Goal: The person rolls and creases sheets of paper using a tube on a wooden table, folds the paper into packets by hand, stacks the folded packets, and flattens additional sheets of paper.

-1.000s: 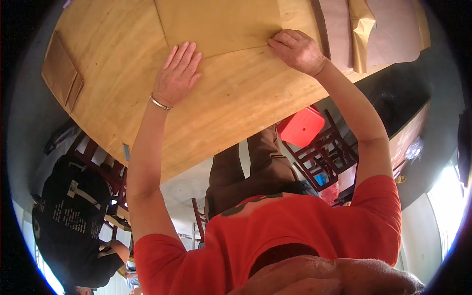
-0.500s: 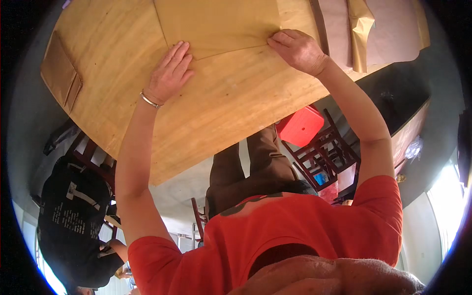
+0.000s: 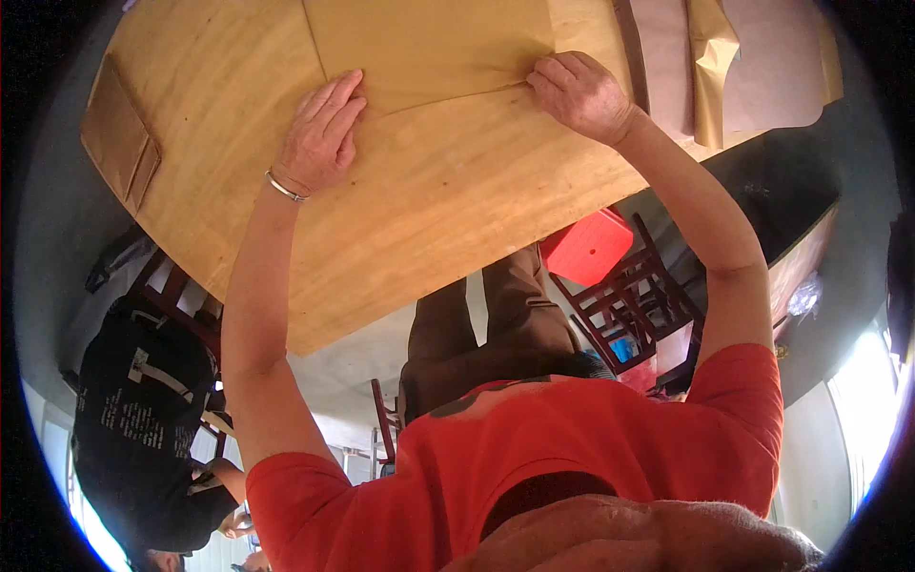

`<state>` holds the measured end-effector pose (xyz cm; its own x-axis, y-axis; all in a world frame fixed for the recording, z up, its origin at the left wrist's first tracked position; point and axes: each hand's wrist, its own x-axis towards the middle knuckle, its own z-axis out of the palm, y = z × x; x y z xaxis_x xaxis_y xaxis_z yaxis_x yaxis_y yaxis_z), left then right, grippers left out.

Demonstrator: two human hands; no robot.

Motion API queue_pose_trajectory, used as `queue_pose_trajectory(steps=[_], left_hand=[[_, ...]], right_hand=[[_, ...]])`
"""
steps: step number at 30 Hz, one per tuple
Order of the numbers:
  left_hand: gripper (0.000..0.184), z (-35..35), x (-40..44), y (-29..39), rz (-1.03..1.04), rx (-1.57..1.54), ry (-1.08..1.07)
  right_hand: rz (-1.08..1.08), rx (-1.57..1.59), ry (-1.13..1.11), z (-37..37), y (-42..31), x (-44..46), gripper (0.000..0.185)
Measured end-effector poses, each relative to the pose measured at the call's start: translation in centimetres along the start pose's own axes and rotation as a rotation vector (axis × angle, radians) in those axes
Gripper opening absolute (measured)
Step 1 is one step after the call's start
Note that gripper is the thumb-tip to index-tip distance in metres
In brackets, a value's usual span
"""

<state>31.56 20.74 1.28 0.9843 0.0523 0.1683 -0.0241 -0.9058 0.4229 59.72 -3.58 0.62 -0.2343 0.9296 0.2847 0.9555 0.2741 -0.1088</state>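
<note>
A tan-gold sheet (image 3: pixel 429 48) lies flat on the wooden table (image 3: pixel 410 200), its near edge slanting between my two hands. At the sheet's lower left corner rests my left hand (image 3: pixel 320 133), fingers extended and palm down, a silver bangle on the wrist. My right hand (image 3: pixel 579 95) pinches the sheet's lower right corner, fingers curled together. Small creases run in the sheet beside that pinch.
Folded brown material (image 3: pixel 122 138) lies at the table's left edge. Pinkish-brown sheets (image 3: pixel 772 67) with a gold strip (image 3: pixel 712 71) are at the right. Below are a red stool (image 3: pixel 586 246), dark wooden chairs (image 3: pixel 634 305) and a person in black (image 3: pixel 143 419).
My left hand has slid left and slightly up along the sheet's edge. My right hand keeps its pinch at the corner, almost unmoved.
</note>
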Motion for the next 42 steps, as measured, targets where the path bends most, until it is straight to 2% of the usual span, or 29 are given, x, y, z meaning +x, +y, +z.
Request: queue_pose_trajectory(steps=[4, 7, 11, 14, 16, 20, 22, 29, 34, 40, 42], left_hand=[[0.039, 0.3, -0.1, -0.2, -0.013, -0.032, 0.020], [0.041, 0.2, 0.0, -0.4, -0.030, -0.024, 0.009], [0.041, -0.1, 0.2, -0.7, 0.009, 0.004, -0.002], [0.037, -0.2, 0.2, -1.0, 0.035, 0.006, -0.005], [0.032, 0.0, -0.1, -1.1, 0.074, 0.062, 0.004], [0.036, 0.0, -0.4, -1.3, 0.096, 0.067, -0.015], [0.023, -0.1, -0.2, -1.1, 0.084, 0.137, -0.012], [0.019, 0.3, 0.1, -1.2, 0.072, 0.091, 0.076], [0.021, -0.2, 0.5, -1.1, 0.006, -0.009, 0.113], [0.025, -0.8, -0.3, -1.3, 0.064, -0.079, 0.051], [0.028, -0.7, -0.4, -0.7, 0.069, -0.073, 0.055]], right_hand=[[0.044, 0.031, 0.052, 0.2, 0.5, 0.3, 0.018], [0.109, 0.096, 0.012, 0.2, 1.0, 0.4, 0.017], [0.132, 0.156, -0.058, -0.4, 1.3, 0.7, 0.015], [0.133, 0.183, -0.018, -0.6, 1.4, 1.0, 0.014], [0.152, 0.197, -0.085, -0.8, 1.4, 1.0, 0.014], [0.122, 0.179, -0.079, -0.9, 1.3, 1.0, 0.013], [0.113, 0.218, -0.037, -1.0, 1.2, 0.8, 0.025], [0.177, 0.155, 0.003, -0.3, -2.4, 2.4, 0.049], [0.241, 0.066, 0.089, 2.3, -4.5, 4.1, 0.041], [0.222, 0.014, 0.105, 0.9, -2.6, 2.8, 0.035], [0.287, 0.215, 0.170, 0.5, -2.1, 2.7, 0.034]])
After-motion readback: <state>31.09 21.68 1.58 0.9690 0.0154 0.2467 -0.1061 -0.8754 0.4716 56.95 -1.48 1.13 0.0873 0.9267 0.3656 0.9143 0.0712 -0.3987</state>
